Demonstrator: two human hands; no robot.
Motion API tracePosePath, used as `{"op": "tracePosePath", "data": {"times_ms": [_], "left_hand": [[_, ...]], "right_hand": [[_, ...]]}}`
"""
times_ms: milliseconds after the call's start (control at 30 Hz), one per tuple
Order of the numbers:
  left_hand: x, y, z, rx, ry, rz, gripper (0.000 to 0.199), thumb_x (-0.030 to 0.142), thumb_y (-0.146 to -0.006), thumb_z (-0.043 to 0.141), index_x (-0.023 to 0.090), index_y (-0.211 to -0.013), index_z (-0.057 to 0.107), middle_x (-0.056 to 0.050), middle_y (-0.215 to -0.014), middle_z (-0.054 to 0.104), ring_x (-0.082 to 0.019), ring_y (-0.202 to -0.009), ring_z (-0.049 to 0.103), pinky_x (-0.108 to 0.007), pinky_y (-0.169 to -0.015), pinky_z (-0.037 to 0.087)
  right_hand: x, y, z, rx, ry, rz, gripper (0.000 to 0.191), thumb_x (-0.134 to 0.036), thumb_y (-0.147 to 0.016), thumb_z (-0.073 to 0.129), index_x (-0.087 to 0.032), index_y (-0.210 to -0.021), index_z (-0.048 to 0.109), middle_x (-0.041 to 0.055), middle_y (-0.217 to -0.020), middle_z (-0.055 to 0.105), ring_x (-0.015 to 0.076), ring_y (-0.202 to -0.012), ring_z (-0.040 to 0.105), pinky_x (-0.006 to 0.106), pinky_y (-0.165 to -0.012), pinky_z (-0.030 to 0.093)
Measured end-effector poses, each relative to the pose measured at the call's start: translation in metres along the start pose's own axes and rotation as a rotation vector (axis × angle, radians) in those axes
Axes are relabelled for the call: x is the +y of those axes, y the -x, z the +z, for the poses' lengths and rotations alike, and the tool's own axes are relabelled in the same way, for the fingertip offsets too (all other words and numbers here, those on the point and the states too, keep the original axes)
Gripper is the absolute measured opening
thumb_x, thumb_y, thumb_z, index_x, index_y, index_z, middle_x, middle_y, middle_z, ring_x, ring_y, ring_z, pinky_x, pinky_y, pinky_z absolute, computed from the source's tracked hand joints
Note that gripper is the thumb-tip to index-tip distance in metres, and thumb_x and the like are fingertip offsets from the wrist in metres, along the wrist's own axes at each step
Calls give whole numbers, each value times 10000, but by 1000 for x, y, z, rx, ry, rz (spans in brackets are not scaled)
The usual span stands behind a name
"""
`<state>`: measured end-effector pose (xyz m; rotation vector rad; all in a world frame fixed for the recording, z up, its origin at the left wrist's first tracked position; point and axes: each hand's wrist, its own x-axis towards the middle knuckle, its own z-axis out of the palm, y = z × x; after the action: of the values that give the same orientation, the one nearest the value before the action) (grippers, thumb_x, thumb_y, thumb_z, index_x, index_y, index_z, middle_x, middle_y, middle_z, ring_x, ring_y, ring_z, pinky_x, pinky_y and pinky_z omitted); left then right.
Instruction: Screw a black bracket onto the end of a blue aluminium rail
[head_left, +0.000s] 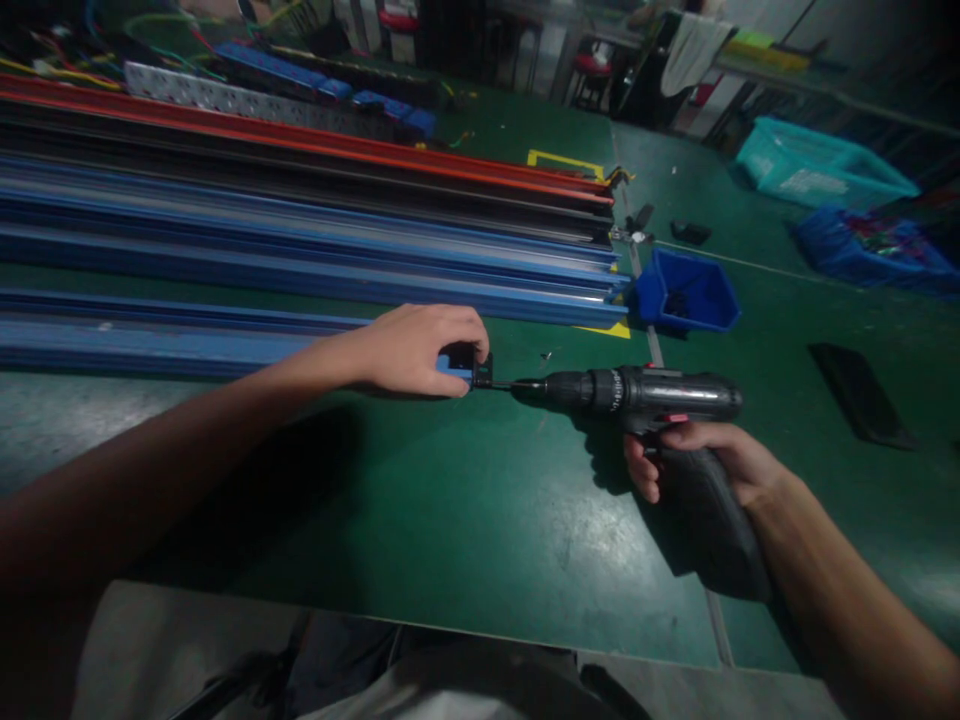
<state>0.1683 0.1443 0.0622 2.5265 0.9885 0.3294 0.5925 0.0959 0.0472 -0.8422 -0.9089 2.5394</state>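
My left hand (pixel 420 350) wraps round the right end of a long blue metal profile (pixel 187 340) lying on the green table. A small black end bracket (pixel 484 370) shows at that end, just past my fingertips. In my right hand (pixel 705 455) is a black cordless drill (pixel 645 395), held by its handle and pointing left. Its thin bit meets the black bracket; whether a screw sits at the tip is too small to tell. A tiny screw (pixel 546 356) lies on the table just above the bit.
More blue profiles (pixel 300 240) lie behind, beside black ones and an orange-red profile (pixel 315 140). A blue bin (pixel 686 290) with small dark parts stands right of their ends. Farther right are a teal basket (pixel 817 165), a blue tray (pixel 870 245) and a flat black piece (pixel 859 393).
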Motion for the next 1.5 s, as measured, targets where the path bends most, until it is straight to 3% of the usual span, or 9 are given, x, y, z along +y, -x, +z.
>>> {"op": "tracePosePath", "data": {"times_ms": [500,1500], "left_hand": [[2,0,-2,-6,-4,-13,286,392,-873,715,252,-1122,736,-36,-1278,719,-226,-1113,690,-316,-928,468],[1,0,-1,-14,-6,-20,285,390,-883,733,261,-1137,728,-34,-1292,711,-225,-1119,688,-325,-945,472]], "right_hand": [[1,1,-1,49,42,-8,260,-294,-935,792,-70,-1059,837,116,-849,783,234,-788,798,319,-749,650],[2,1,-4,29,36,12,263,-311,-957,800,-65,-1048,814,90,-810,741,194,-764,768,279,-728,625]]}}
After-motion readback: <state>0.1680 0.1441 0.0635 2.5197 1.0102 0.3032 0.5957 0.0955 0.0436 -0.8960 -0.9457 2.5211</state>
